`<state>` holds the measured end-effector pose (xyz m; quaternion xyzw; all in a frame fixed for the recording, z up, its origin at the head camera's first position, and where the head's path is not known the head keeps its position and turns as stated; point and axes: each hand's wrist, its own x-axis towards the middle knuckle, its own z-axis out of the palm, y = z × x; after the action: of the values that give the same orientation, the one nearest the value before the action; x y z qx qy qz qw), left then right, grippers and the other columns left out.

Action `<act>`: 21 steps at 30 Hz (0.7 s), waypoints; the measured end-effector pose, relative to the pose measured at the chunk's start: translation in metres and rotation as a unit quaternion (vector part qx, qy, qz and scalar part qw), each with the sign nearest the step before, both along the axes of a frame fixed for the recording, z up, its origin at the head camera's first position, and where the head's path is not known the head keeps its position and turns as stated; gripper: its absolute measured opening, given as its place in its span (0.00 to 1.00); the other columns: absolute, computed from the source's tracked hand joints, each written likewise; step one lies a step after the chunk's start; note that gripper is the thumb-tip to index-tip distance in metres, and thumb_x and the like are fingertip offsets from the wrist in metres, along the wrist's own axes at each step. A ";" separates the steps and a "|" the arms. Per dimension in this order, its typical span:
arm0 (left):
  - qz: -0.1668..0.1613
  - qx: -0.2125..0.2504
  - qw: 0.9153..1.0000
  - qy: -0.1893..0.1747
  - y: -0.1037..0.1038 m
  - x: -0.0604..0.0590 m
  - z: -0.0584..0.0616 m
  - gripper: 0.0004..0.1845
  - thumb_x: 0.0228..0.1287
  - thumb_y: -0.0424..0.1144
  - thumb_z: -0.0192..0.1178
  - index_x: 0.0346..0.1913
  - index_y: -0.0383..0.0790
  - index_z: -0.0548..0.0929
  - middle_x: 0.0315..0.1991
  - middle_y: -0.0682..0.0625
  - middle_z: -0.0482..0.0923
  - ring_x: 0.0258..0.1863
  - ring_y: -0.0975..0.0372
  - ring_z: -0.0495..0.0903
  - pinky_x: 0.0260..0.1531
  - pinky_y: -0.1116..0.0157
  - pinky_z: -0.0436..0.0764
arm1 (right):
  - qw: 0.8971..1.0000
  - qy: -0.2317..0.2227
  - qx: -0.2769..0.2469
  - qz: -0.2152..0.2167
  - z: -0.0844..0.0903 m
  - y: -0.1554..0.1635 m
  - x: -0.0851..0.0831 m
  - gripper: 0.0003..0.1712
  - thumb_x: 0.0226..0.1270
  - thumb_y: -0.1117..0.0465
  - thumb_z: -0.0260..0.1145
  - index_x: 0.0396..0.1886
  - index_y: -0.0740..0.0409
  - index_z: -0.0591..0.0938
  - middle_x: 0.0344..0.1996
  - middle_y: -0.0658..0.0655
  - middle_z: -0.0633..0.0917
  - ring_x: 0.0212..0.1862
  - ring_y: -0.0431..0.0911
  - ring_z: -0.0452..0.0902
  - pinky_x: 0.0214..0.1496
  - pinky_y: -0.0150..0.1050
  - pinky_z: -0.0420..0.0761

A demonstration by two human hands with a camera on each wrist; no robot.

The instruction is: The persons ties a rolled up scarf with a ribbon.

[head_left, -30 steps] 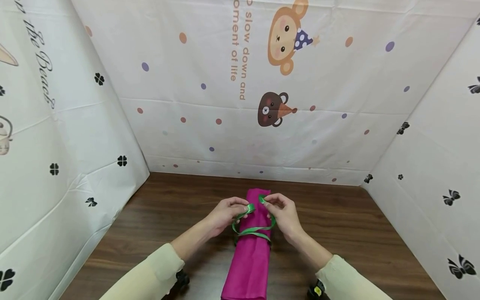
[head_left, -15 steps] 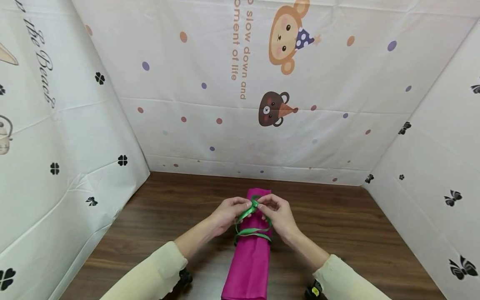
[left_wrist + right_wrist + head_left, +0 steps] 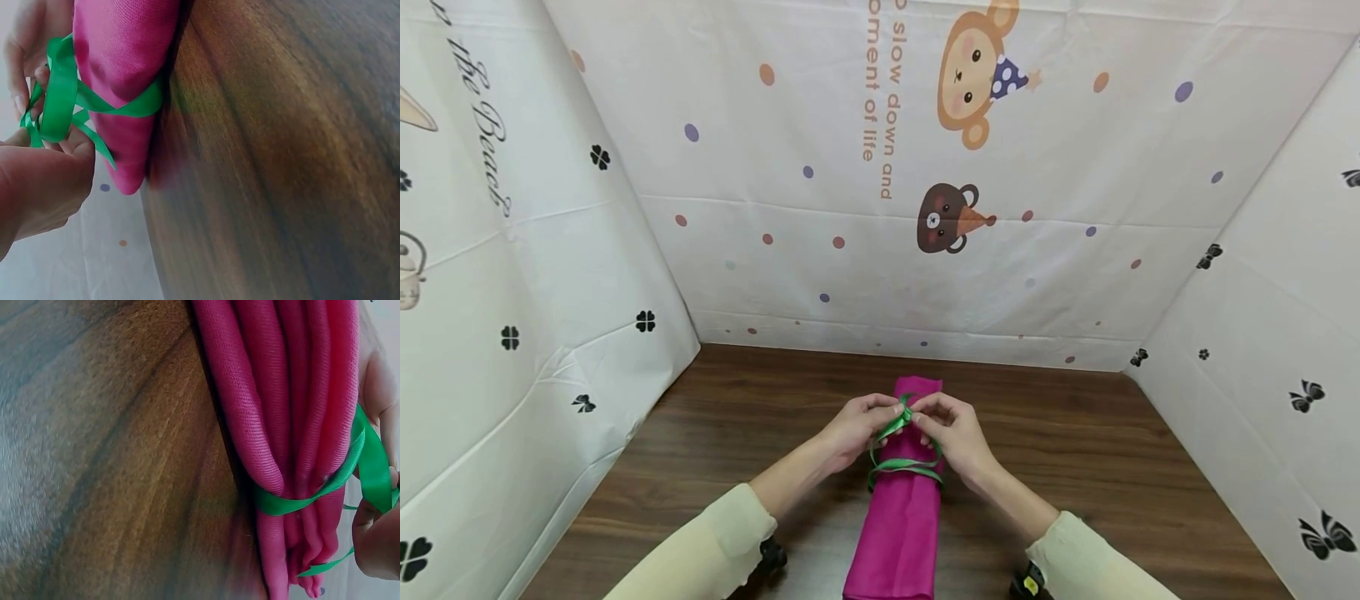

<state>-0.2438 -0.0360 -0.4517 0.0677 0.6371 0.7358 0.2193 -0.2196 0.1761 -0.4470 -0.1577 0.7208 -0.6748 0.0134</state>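
Note:
A folded magenta cloth bundle (image 3: 895, 529) lies lengthwise on the table, its layers showing in the right wrist view (image 3: 269, 394). Round its upper part runs a green ribbon (image 3: 904, 467), which also stands up in loops above the cloth. My left hand (image 3: 855, 427) pinches the ribbon between thumb and fingers over the bundle's far half. Close beside it, my right hand (image 3: 953, 432) pinches the ribbon too, fingertips almost meeting the left ones. In the left wrist view a wide ribbon loop (image 3: 60, 100) hangs in front of the fingers, partly hiding the grip.
The dark wooden table (image 3: 737, 500) extends on both sides of the bundle. White printed fabric walls (image 3: 880, 275) enclose it at the back, left and right.
Both hands have come together from either side of the bundle, the right moving a little left. The separate ribbon ends now meet between the fingertips. The cloth bundle stays in place.

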 end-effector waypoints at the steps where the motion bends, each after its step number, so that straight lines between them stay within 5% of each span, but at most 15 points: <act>1: 0.001 0.001 1.000 0.002 0.000 0.000 0.000 0.23 0.78 0.46 0.64 0.65 0.34 0.76 0.42 0.48 0.85 0.41 0.61 0.83 0.39 0.67 0.79 | 1.000 -0.001 -0.001 -0.002 0.000 0.000 0.000 0.09 0.76 0.66 0.69 0.49 0.67 0.85 0.44 0.77 0.83 0.31 0.43 0.78 0.34 0.35 0.83; 12: 0.008 0.019 0.999 0.039 0.003 0.002 0.004 0.21 0.77 0.41 0.65 0.64 0.34 0.75 0.48 0.49 0.86 0.44 0.61 0.82 0.43 0.63 0.78 | 0.999 -0.030 -0.029 -0.009 -0.003 0.001 -0.001 0.10 0.75 0.67 0.70 0.50 0.69 0.82 0.41 0.78 0.82 0.27 0.43 0.78 0.30 0.33 0.82; 21: -0.007 0.049 0.998 0.049 0.001 0.001 0.003 0.20 0.78 0.36 0.63 0.65 0.34 0.73 0.48 0.50 0.85 0.46 0.61 0.82 0.48 0.61 0.78 | 0.998 -0.053 -0.040 0.019 -0.003 0.004 0.000 0.22 0.77 0.63 0.69 0.64 0.68 0.78 0.47 0.74 0.84 0.28 0.43 0.78 0.30 0.32 0.81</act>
<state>-0.2427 -0.0347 -0.4487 0.1188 0.6098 0.7605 0.1891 -0.2193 0.1799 -0.4500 -0.1353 0.6884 -0.7103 0.0582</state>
